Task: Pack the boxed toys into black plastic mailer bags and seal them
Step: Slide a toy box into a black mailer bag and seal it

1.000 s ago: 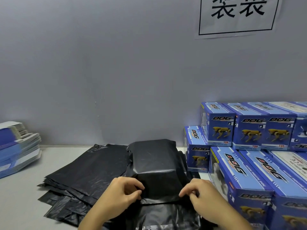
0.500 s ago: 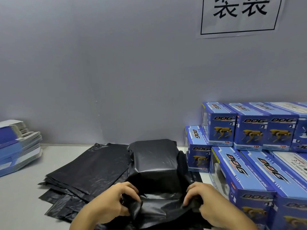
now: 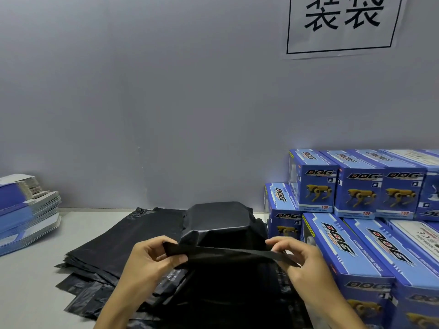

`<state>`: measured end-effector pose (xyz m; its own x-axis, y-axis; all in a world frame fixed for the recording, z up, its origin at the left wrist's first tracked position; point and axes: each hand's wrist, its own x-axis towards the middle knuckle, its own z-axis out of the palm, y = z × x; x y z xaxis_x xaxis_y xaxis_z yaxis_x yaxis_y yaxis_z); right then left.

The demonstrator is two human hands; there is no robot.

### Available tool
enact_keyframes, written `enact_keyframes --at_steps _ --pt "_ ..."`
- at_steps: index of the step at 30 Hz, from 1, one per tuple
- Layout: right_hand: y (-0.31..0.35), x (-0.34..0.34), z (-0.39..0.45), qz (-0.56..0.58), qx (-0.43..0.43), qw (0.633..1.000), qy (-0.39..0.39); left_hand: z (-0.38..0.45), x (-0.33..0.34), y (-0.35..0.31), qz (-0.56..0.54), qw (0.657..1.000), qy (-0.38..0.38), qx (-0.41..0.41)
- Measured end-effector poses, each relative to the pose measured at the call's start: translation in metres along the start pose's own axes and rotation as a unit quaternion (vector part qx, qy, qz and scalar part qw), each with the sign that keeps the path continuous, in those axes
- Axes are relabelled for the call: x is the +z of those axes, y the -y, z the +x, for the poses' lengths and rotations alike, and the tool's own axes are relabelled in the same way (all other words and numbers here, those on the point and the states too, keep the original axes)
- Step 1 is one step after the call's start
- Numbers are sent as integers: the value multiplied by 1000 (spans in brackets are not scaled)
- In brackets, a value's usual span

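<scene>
A black mailer bag (image 3: 218,222) bulges around a boxed toy in front of me at the table's middle. Its open flap (image 3: 228,254) is stretched flat between my hands, lifted off the wrapped box. My left hand (image 3: 152,260) pinches the flap's left end. My right hand (image 3: 297,257) pinches its right end. A pile of flat black mailer bags (image 3: 118,248) lies under and to the left of the wrapped box. Blue "DOG" toy boxes (image 3: 351,248) are stacked along the right.
A stack of flattened blue and white cartons (image 3: 26,210) rests at the far left on the grey table (image 3: 28,281). A grey wall stands close behind, with a paper sign (image 3: 342,24) at the upper right.
My hands lifted the bag's flap off the wrapped box and pulled it taut between them, raising it toward me. The box itself stayed put.
</scene>
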<state>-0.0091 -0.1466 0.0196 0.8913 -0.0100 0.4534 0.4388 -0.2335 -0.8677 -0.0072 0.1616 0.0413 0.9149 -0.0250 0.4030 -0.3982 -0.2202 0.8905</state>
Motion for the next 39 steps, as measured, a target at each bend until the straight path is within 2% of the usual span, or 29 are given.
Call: enact_keyframes --at_steps 5,8,11,14,16,21,25,28,30,33,36,39 --pt "2 5 -1 12 -22 999 -25 -2 6 -4 -48 998 -5 29" --pt "11 12 -3 -3 -39 999 -33 -1 18 -6 -4 999 3 47" --pt "22 21 -10 -73 -94 987 -106 -1 28 -4 41 997 -15 70" --pt "22 29 -10 -133 -140 965 -178 -1 31 -2 25 997 -33 66" --pt "19 28 -8 -121 -117 967 -189 -1 32 -4 -4 997 -44 60" --pt "15 19 -5 -87 -21 985 -146 -2 36 -5 -82 996 -44 4" --pt "0 19 -3 -118 75 984 -111 1 42 7 -100 989 -78 -82" --pt "-12 22 -4 -132 154 977 -73 4 45 16 -83 974 -76 -196" --pt "-16 25 -5 -156 181 969 -58 3 48 20 -51 967 -43 -245" --pt "-15 28 -6 -193 194 960 -63 2 51 22 74 964 -16 -254" --pt "-13 30 -7 -225 203 951 -70 0 57 16 170 959 -41 -223" --pt "-12 33 -9 -237 186 947 -109 -4 65 12 212 954 -74 -197"
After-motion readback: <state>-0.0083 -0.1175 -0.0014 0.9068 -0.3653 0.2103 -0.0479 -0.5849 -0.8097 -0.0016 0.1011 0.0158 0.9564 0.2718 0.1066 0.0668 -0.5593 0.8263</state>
